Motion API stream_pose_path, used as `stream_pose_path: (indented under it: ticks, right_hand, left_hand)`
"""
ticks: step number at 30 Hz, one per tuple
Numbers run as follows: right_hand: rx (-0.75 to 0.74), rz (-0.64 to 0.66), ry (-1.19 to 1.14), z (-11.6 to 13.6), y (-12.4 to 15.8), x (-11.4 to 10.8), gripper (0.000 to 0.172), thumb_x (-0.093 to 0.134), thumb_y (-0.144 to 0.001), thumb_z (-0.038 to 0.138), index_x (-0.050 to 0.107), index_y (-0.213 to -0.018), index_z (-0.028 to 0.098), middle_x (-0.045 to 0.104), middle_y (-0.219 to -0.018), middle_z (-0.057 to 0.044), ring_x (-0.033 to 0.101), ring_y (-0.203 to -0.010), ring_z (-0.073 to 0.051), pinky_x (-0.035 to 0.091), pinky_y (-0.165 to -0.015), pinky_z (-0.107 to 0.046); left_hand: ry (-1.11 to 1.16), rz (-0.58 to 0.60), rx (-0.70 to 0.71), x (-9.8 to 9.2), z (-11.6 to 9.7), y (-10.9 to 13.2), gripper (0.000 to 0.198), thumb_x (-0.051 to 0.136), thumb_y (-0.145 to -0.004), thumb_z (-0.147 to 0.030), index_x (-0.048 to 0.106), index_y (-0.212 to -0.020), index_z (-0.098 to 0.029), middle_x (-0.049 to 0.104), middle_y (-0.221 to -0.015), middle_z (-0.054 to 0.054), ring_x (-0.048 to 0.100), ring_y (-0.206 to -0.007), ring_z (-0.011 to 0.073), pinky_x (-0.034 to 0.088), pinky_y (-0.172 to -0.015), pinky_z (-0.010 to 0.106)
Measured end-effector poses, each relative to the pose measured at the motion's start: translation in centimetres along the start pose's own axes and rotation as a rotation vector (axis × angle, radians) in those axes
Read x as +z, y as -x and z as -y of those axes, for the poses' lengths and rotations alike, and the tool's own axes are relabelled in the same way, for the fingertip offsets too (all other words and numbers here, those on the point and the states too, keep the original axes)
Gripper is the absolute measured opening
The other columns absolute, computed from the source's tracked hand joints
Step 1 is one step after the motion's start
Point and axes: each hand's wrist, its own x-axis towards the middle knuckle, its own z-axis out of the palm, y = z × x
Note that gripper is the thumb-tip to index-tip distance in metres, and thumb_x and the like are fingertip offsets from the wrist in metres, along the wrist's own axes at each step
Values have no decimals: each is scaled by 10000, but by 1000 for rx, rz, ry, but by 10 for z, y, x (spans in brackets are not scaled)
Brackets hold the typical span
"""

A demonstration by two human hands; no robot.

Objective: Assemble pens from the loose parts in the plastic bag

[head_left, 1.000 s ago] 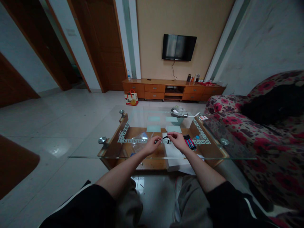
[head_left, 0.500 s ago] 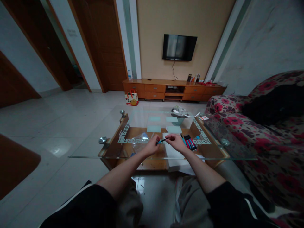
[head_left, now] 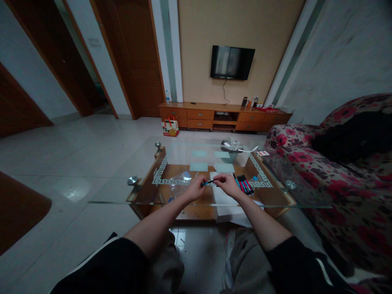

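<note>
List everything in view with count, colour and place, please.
Held pen: 1, blue and black, centre
Loose pens: several, multicoloured, centre right
Glass table: 1, clear, centre
Paper: count unclear, white, table's near side
Plastic bag: 1, clear, centre left
Basket: 1, greenish, table's far side
Sofa: 1, red floral, right
Cabinet: 1, brown, back
Bottles: several, mixed, on cabinet
Carrier bag: 1, cream and red, floor
Television: 1, black, wall
Doors: several, brown, left
Sleeves: 2, black, foreground
Hands: 2, bare, on held pen
</note>
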Motion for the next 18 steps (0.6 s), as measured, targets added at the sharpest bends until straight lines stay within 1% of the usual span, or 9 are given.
stream_pose_path:
  ticks: [8,13,15,18]
  right_hand:
    - [7,30,38,6,3,0,266,705,-748,362,738,-910,154,730,-773,-46,645,-687,-166,501,-665,-284]
    - [-51,32,194,15,7,-2,244,668,-802,403,741,-869,180,732,-764,-37,644,-680,-169,476,-653,-275]
    - [-76,30,274,18,8,-3,267,650,-829,439,742,-796,190,724,-710,-30,631,-646,-168,451,-623,-266]
    - [-79,56,351,20,8,-3,418,576,-888,508,717,-639,205,690,-594,-23,604,-571,-164,414,-588,-265]
  left_hand:
    - [-4,-3,9,-4,-7,0,136,547,-789,-112,602,-884,-192,611,-855,20,557,-789,170,426,-722,279]
    - [0,0,23,-6,-7,0,121,561,-796,-128,616,-884,-191,622,-846,24,566,-788,173,430,-715,275]
    - [1,-2,29,-7,-7,0,117,561,-800,-128,621,-878,-191,624,-841,25,567,-790,173,428,-718,274]
    - [1,-2,37,-7,-8,0,120,567,-793,-119,627,-864,-194,628,-834,23,570,-793,174,427,-722,275]
